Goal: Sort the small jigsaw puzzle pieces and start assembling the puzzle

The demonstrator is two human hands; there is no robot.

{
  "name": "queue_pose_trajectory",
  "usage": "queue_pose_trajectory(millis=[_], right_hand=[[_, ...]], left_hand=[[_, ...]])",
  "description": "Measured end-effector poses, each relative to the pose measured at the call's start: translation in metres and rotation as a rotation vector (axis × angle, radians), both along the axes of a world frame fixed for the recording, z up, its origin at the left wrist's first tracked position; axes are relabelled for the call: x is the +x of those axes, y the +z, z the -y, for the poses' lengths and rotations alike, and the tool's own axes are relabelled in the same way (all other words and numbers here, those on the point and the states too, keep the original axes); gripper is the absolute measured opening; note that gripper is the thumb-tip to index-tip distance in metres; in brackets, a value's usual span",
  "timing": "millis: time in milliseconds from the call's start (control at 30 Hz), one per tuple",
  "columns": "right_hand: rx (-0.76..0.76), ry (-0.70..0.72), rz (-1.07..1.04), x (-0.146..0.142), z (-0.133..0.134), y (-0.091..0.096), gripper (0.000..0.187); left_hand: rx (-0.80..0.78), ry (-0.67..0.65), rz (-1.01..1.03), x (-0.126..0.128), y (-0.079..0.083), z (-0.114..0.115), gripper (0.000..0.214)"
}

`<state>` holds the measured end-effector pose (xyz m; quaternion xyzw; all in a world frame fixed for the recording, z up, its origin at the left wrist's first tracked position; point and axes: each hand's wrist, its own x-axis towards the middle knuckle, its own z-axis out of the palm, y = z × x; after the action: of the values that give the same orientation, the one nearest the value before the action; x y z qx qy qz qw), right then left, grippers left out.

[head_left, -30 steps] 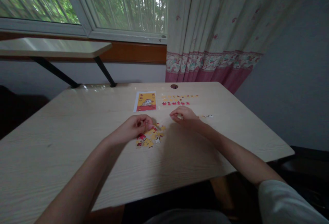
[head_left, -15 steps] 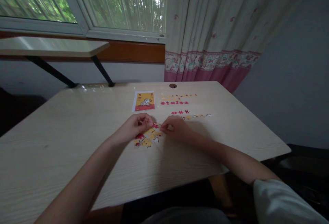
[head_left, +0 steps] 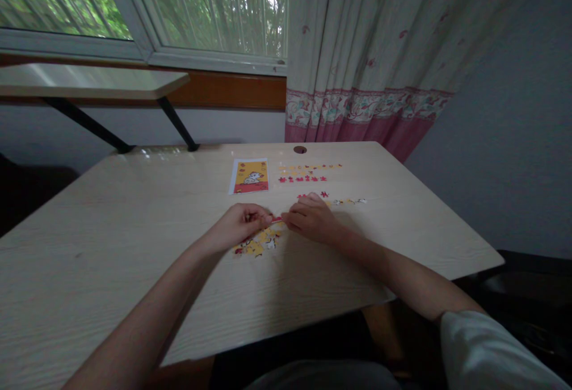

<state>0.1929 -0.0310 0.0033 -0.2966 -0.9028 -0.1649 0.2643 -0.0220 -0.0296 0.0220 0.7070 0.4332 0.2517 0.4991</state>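
Observation:
My left hand (head_left: 241, 224) and my right hand (head_left: 308, 220) meet at the middle of a pale wooden table (head_left: 111, 247). Both are closed in a pinch on a small red puzzle piece (head_left: 276, 220) held between their fingertips. Just below them lies a loose heap of yellow, red and white puzzle pieces (head_left: 258, 243). A small reference picture (head_left: 249, 176), yellow and red with a white animal, lies flat further back.
Rows of sorted pieces lie behind my hands: yellow ones (head_left: 308, 167), red ones (head_left: 304, 179) and a mixed row (head_left: 348, 201). A cable hole (head_left: 300, 149) is at the table's far edge. A curtain (head_left: 370, 50) and a window (head_left: 147, 2) stand behind.
My right hand came in from the sorted rows on the right to the heap and now meets my left hand on a red piece. The left hand shifted slightly right.

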Motion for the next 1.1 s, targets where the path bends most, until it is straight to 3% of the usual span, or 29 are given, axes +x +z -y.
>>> queue_pose_trajectory(millis=[267, 733, 833, 967, 1100], right_hand=[[-0.168, -0.001, -0.091, 0.003, -0.002, 0.0, 0.022], [-0.199, 0.04, -0.196, 0.002, -0.001, 0.0, 0.016], [-0.202, 0.021, -0.238, 0.008, -0.006, 0.005, 0.017], [-0.177, -0.1, -0.395, 0.025, -0.018, 0.014, 0.019], [-0.159, -0.188, -0.532, 0.044, -0.028, 0.021, 0.017]], left_hand=[[0.012, 0.037, 0.023, -0.001, -0.005, -0.001, 0.027], [0.033, 0.008, 0.013, 0.0, 0.0, 0.001, 0.028], [0.111, 0.081, -0.045, -0.005, 0.001, -0.001, 0.028], [0.327, 0.249, -0.235, -0.02, 0.0, -0.008, 0.023], [0.456, 0.209, -0.398, -0.03, 0.002, -0.013, 0.021]])
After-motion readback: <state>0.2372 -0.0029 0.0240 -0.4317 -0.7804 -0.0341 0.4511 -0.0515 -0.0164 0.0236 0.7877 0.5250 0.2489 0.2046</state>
